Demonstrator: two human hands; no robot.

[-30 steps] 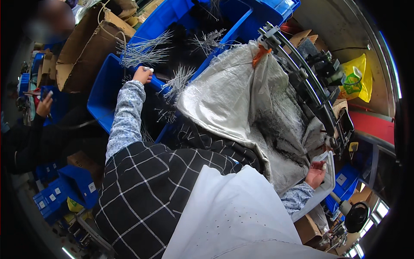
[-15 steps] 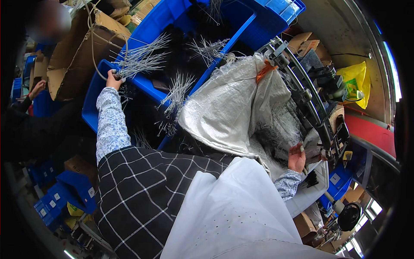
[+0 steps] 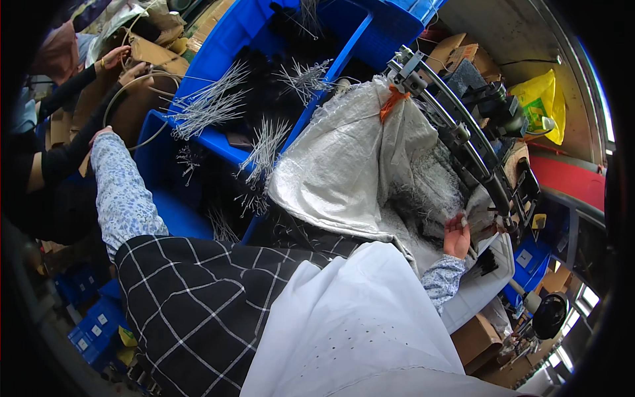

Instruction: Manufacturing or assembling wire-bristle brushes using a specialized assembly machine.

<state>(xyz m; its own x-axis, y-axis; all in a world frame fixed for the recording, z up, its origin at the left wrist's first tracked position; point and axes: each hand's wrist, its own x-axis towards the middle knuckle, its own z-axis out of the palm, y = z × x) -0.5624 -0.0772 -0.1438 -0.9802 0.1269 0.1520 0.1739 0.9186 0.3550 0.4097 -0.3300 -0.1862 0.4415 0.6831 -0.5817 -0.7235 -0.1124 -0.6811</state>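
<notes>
My left hand (image 3: 101, 132) is stretched out to the far left, beside a looped pale cable (image 3: 129, 147) at the edge of a blue bin (image 3: 153, 126). Its fingers are mostly hidden, so a grip on the cable cannot be made out. Palm up, my right hand (image 3: 456, 237) lies with loosely bent, parted fingers at the mouth of a white woven sack (image 3: 331, 165), holding nothing visible. A bundle of thin metal wires with looped ends (image 3: 210, 106) rests over the blue bin's edge. Another wire bundle (image 3: 266, 149) lies nearer the sack.
Another person's hands (image 3: 126, 66) reach in at the left, by a cardboard box (image 3: 159, 56). A black metal machine frame (image 3: 463, 132) stands right of the sack. Beyond are a yellow bag (image 3: 539, 106) and a red surface (image 3: 569, 178). A white crate (image 3: 473, 298) sits below my right hand.
My left hand has moved left, away from the wire bundle. The other person's hands have come further in near the box. My right hand has hardly moved.
</notes>
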